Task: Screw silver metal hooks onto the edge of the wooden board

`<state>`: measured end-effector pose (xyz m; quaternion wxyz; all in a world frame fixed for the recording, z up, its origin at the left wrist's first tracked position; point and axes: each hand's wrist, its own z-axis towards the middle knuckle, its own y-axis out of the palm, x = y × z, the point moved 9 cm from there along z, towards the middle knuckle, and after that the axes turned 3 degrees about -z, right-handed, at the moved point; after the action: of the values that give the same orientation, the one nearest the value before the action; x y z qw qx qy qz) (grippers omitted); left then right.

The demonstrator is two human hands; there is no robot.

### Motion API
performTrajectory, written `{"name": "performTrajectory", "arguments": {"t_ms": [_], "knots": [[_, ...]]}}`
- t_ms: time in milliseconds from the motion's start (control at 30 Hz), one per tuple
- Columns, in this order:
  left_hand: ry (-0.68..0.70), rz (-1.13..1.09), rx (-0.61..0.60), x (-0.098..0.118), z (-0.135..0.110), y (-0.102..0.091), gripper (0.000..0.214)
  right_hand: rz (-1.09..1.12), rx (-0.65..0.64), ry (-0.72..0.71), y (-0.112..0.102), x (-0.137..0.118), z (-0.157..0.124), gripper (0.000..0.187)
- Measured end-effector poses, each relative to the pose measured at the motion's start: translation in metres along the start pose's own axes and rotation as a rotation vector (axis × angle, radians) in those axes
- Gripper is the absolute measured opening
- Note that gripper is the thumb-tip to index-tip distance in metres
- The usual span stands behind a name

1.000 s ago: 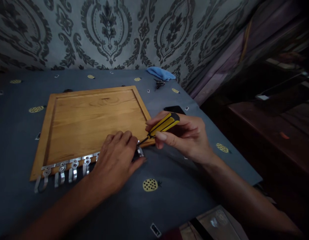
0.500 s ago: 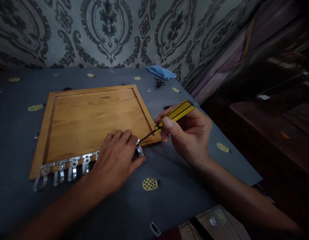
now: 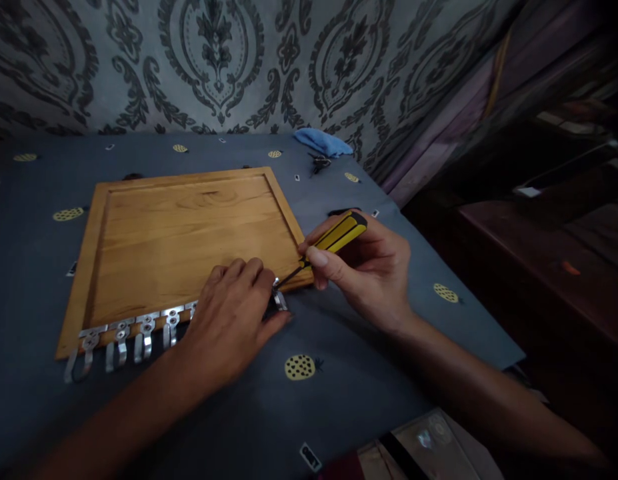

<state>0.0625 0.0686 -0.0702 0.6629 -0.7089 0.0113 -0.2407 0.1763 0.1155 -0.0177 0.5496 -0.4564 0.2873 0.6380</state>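
Note:
A yellow-and-black screwdriver (image 3: 340,235) is held in my right hand (image 3: 373,277), thumb and fingers closed round the front of its handle. Its shaft slants down to the left, and the tip meets the metal hook (image 3: 279,300) at the right end of a row. My left hand (image 3: 233,313) lies over the front edge of a framed wooden board (image 3: 189,240), fingers bent and gripping the metal hook rail (image 3: 123,328). Several hooks show to the left of that hand; the rail's middle is hidden under it. The board lies flat on the table.
On the blue pineapple-print table cover (image 3: 369,400), a blue cloth (image 3: 323,141) and a small dark object (image 3: 319,163) lie at the back right. A dark item (image 3: 339,212) sits behind my right hand. A clear-covered item (image 3: 429,443) is at the near edge. Patterned wallpaper (image 3: 219,60) rises behind.
My right hand and the screwdriver have moved left and slightly down, and the shaft now stands closer to the hook. My left hand stays over the rail.

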Motion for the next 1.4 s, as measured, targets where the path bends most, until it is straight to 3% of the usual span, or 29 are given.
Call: {"name": "performTrajectory", "arguments": {"t_ms": [167, 333, 500, 633, 800, 1000, 1400], "knots": [[0.001, -0.01, -0.002, 0.0, 0.0, 0.0, 0.03, -0.037, -0.098, 0.001, 0.002, -0.005, -0.002, 0.014], [0.015, -0.011, 0.028, 0.0, 0.0, 0.0, 0.029, -0.041, -0.224, 0.044, 0.005, -0.005, 0.001, 0.017], [0.024, -0.009, 0.047, 0.001, -0.001, 0.0, 0.027, -0.042, -0.134, -0.033, 0.003, -0.008, 0.003, 0.025], [0.018, -0.007, 0.035, 0.0, -0.001, 0.0, 0.029, 0.075, -0.133, 0.053, 0.005, -0.001, 0.001, 0.027], [0.017, 0.003, 0.006, 0.001, 0.0, 0.0, 0.029, 0.044, -0.19, 0.089, 0.007, 0.0, -0.003, 0.025], [0.014, 0.007, 0.025, 0.002, -0.001, -0.002, 0.026, 0.027, 0.038, -0.02, -0.011, -0.007, -0.003, 0.018], [0.019, 0.018, 0.019, 0.001, 0.0, -0.001, 0.03, -0.076, -0.038, -0.009, -0.001, -0.004, -0.003, 0.019]]}}
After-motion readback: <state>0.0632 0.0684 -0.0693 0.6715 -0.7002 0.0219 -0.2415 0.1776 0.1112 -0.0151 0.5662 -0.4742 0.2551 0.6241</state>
